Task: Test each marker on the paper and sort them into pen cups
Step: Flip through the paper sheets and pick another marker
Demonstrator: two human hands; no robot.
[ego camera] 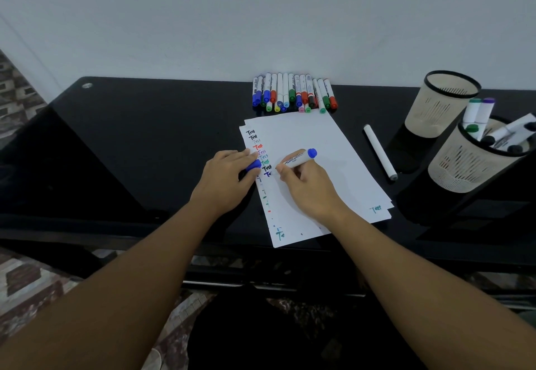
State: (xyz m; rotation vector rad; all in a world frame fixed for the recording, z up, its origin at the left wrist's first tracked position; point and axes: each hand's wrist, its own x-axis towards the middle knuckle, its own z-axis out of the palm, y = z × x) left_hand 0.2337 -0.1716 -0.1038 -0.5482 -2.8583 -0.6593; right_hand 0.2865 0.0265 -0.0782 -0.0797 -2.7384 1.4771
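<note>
My right hand point(308, 187) grips a blue-ended white marker point(300, 158), its tip down on the white paper point(324, 143) beside a column of coloured "Test" marks. My left hand point(224, 177) rests on the paper's left edge and holds the marker's blue cap point(254, 165). A row of several capped markers point(293, 92) lies at the back of the black table. At the right stand two beige pen cups: the far cup point(442, 103) looks empty, and the near cup point(475, 161) holds several markers.
A lone white marker point(380, 151) lies on the black table point(145, 137) between the paper and the cups. A white wall runs right behind the table. Patterned floor shows at the left and below the table's front edge.
</note>
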